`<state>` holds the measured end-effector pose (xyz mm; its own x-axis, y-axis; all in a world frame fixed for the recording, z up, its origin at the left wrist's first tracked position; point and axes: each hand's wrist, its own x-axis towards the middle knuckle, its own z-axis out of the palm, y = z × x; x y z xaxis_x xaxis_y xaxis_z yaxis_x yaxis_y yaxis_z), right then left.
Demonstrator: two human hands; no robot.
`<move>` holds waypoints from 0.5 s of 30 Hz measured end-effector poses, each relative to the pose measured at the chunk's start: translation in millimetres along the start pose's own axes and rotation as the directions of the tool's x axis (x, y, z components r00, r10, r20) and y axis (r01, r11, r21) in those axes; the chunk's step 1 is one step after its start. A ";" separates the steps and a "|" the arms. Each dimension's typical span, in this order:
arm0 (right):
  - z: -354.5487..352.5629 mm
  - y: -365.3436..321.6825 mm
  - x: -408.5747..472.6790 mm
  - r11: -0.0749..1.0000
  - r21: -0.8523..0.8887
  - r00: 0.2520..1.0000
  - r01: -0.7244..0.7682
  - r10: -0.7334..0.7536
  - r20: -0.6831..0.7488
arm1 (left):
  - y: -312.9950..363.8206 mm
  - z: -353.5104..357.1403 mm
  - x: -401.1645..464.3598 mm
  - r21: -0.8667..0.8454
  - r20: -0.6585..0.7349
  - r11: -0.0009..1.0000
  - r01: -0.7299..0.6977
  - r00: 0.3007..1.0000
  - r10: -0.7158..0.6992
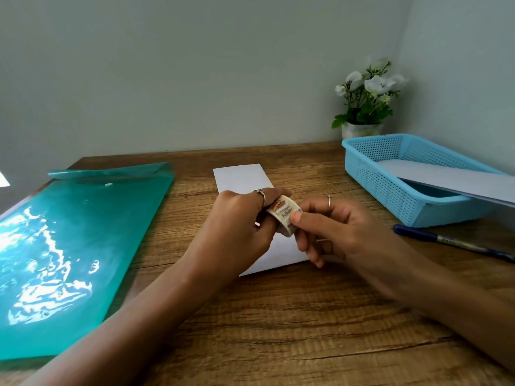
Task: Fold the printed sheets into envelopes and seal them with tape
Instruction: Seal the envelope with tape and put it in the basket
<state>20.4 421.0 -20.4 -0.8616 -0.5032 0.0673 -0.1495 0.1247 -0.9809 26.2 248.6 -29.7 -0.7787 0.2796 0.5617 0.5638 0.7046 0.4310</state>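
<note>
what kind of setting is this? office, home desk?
Probably a home desk or small craft corner: a wooden desk against a plain wall, with a teal plastic folder, a blue basket holding paper, a pen and a potted plant.

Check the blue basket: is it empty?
No, a white sheet lies slanted in the blue basket, its end sticking out over the right rim.

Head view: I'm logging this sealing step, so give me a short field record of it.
tape roll: held over the folded sheet by both hands
left hand: grips the roll
right hand: fingers pinch the roll's edge
folded sheet: flat on table
basket: blue, holds paper
pen: beside basket
folder: green, left
</note>
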 end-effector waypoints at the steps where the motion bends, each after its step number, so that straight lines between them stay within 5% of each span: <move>1: 0.2 -0.2 0.2 1.000 -0.005 1.000 -0.002 0.002 -0.001 | 0.0 0.2 -0.3 0.004 0.004 1.000 0.003 1.000 -0.003; 7: -0.8 -0.2 -1.5 0.962 -0.249 0.987 0.111 -0.136 -0.087 | 0.8 -2.8 0.9 0.020 0.009 1.000 0.013 1.000 -0.013; 11: -2.0 0.5 -4.8 0.766 -0.584 0.906 0.267 -0.406 -0.117 | 1.0 -5.0 0.3 0.075 0.035 0.997 -0.004 0.999 0.002; 15: -6.3 3.7 -3.2 0.683 -0.618 0.832 0.389 -0.548 -0.083 | 3.8 -6.4 -0.1 0.039 0.048 0.999 0.019 0.999 -0.021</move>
<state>19.5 428.5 -23.1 -0.6752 -0.4163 0.6090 -0.7369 0.4180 -0.5313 30.2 247.0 -23.6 -0.8027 0.2960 0.5177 0.5379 0.7344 0.4140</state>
